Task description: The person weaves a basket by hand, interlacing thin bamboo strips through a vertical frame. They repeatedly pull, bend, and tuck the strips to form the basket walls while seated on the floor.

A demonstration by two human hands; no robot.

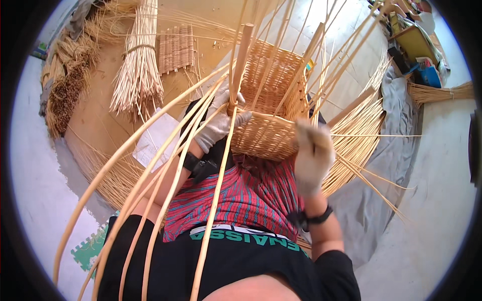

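A half-woven wicker basket (263,135) sits tilted on my lap, its open inside facing up and away. Thick wooden corner posts (242,55) and many long rods (273,55) stick up from its walls. My left hand (218,120), in a pale work glove, is wrapped round the basket's near left corner at the foot of a post. Several long bent rods (150,183) sweep from that corner toward me. My right hand (314,155), also gloved, is at the near right corner of the rim. Motion blurs its fingers. A thin rod (376,135) runs out rightward beside it.
Loose rods (356,140) lie in a heap on grey cloth (396,150) to the right. Beyond on the left are a tied rod bundle (138,65), a woven panel (175,49) and darker bundles (70,90). A paper sheet (156,138) lies near my left forearm.
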